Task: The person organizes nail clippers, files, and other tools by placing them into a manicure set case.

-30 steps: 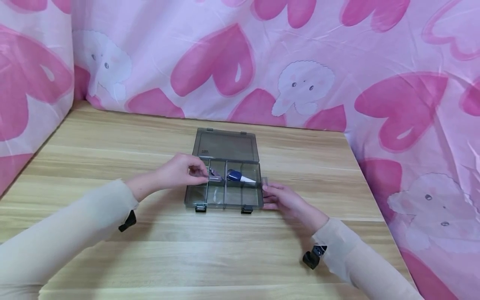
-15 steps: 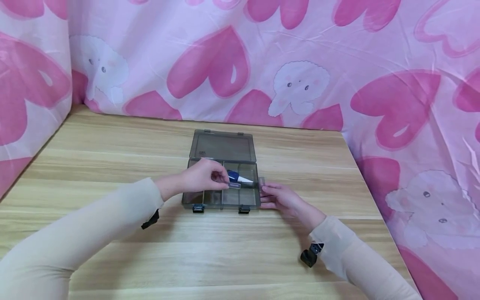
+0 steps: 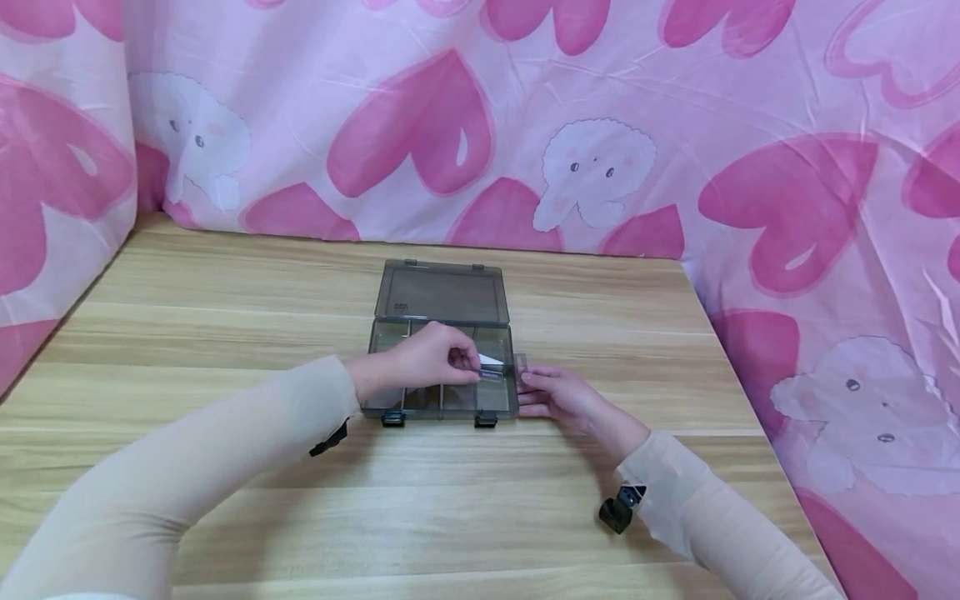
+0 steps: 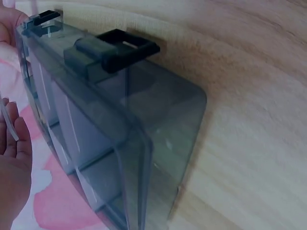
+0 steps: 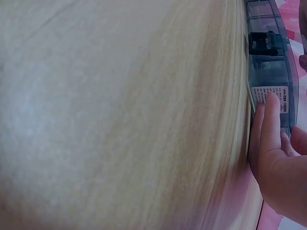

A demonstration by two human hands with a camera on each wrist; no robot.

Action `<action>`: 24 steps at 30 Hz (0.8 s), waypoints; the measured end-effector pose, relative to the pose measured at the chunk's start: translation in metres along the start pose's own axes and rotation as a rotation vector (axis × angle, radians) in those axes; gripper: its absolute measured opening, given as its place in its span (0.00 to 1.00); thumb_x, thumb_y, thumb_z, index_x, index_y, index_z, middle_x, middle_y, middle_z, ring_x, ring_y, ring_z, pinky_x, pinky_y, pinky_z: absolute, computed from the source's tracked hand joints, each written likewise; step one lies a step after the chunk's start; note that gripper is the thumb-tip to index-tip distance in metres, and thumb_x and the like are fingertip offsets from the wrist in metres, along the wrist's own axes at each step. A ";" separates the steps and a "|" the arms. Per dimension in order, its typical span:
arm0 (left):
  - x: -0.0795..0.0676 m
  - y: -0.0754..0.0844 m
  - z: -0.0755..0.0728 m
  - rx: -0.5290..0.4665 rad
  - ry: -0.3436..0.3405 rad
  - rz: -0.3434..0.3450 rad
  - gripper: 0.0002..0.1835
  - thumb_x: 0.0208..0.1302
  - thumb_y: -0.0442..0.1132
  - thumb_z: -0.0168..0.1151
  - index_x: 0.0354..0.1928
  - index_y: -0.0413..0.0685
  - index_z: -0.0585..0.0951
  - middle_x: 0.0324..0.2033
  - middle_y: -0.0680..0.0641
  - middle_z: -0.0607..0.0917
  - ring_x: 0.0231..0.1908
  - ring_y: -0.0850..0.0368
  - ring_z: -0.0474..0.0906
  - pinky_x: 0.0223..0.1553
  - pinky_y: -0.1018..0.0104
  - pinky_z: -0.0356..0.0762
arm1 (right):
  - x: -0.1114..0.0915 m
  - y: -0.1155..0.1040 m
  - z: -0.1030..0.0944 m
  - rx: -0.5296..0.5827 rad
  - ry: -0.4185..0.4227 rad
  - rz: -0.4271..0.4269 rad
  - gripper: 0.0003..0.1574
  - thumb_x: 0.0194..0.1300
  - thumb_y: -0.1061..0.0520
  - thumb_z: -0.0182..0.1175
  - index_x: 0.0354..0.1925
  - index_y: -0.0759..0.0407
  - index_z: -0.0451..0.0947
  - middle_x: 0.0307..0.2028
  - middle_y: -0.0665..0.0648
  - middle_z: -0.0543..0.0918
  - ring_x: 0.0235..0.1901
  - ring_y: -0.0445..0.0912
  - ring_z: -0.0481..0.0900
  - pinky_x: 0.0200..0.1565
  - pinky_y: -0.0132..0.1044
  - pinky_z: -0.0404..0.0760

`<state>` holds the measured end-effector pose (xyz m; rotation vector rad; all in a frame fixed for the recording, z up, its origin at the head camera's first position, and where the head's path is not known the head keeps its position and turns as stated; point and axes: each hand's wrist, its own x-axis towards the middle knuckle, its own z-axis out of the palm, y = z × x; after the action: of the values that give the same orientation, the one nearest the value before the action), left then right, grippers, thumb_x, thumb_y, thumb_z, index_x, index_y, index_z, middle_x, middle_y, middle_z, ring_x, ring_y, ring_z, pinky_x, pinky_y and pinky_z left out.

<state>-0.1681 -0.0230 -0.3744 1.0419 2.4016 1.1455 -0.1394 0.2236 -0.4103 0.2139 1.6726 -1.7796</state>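
A smoky clear compartment box (image 3: 460,400) stands on the table with its lid (image 3: 442,293) folded back. My left hand (image 3: 420,358) is over the compartments, pinching a small flat clear piece (image 3: 490,376) with a pale strip. Its thin edge also shows by the fingers in the left wrist view. The white pointed tip (image 3: 491,360) of a blue-and-white item sticks out past that hand, which hides the rest. My right hand (image 3: 566,400) rests straight fingers against the box's right side. In the right wrist view, its index finger touches a barcode label (image 5: 283,98).
Two dark latches stick out at the box's front, the left latch (image 3: 393,418) and the right latch (image 3: 486,418). The wooden table (image 3: 480,508) extends around the box. Pink heart-print cloth (image 3: 412,125) hangs behind and at both sides.
My left hand has moved right across the box with the small clear piece, covering most of the blue-and-white item. The right hand has stayed at the box's right side.
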 end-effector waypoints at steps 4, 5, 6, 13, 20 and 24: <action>0.004 0.002 0.004 -0.005 -0.002 -0.030 0.02 0.56 0.37 0.67 0.31 0.47 0.83 0.28 0.53 0.84 0.28 0.67 0.76 0.33 0.76 0.78 | 0.000 0.000 0.000 0.005 0.001 -0.001 0.14 0.71 0.62 0.46 0.51 0.65 0.71 0.32 0.53 0.83 0.34 0.43 0.82 0.42 0.37 0.83; 0.005 0.002 0.005 -0.009 -0.003 -0.028 0.03 0.56 0.37 0.66 0.31 0.47 0.83 0.28 0.53 0.84 0.28 0.67 0.76 0.33 0.76 0.78 | 0.000 0.000 0.000 0.008 0.005 0.001 0.14 0.71 0.62 0.46 0.51 0.65 0.71 0.31 0.53 0.83 0.34 0.43 0.82 0.42 0.37 0.84; 0.006 0.003 0.006 -0.010 -0.004 -0.025 0.03 0.56 0.37 0.66 0.31 0.47 0.83 0.28 0.52 0.84 0.28 0.66 0.76 0.33 0.76 0.78 | 0.001 0.000 0.000 0.009 0.007 0.001 0.13 0.71 0.62 0.46 0.50 0.64 0.72 0.31 0.53 0.83 0.34 0.43 0.82 0.42 0.37 0.84; 0.011 0.003 0.013 0.009 -0.016 -0.036 0.03 0.55 0.37 0.67 0.31 0.48 0.82 0.27 0.53 0.84 0.28 0.67 0.76 0.33 0.77 0.77 | 0.002 0.000 -0.001 -0.004 0.000 0.006 0.14 0.71 0.61 0.45 0.52 0.64 0.71 0.33 0.53 0.83 0.35 0.43 0.82 0.44 0.38 0.83; 0.016 0.000 0.018 0.047 0.003 -0.047 0.03 0.55 0.38 0.67 0.31 0.48 0.82 0.26 0.53 0.84 0.27 0.67 0.76 0.32 0.78 0.77 | 0.002 0.001 -0.002 -0.016 -0.021 0.002 0.14 0.72 0.61 0.44 0.51 0.63 0.72 0.35 0.52 0.84 0.38 0.44 0.82 0.46 0.40 0.83; 0.017 -0.001 0.020 0.044 0.005 -0.053 0.03 0.55 0.38 0.67 0.30 0.48 0.82 0.26 0.53 0.84 0.27 0.67 0.76 0.31 0.78 0.76 | 0.001 0.000 -0.002 -0.011 -0.015 0.008 0.15 0.71 0.61 0.45 0.53 0.64 0.70 0.35 0.52 0.83 0.37 0.43 0.81 0.46 0.39 0.83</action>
<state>-0.1702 0.0000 -0.3877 0.9828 2.4536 1.0836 -0.1410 0.2251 -0.4115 0.2012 1.6689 -1.7616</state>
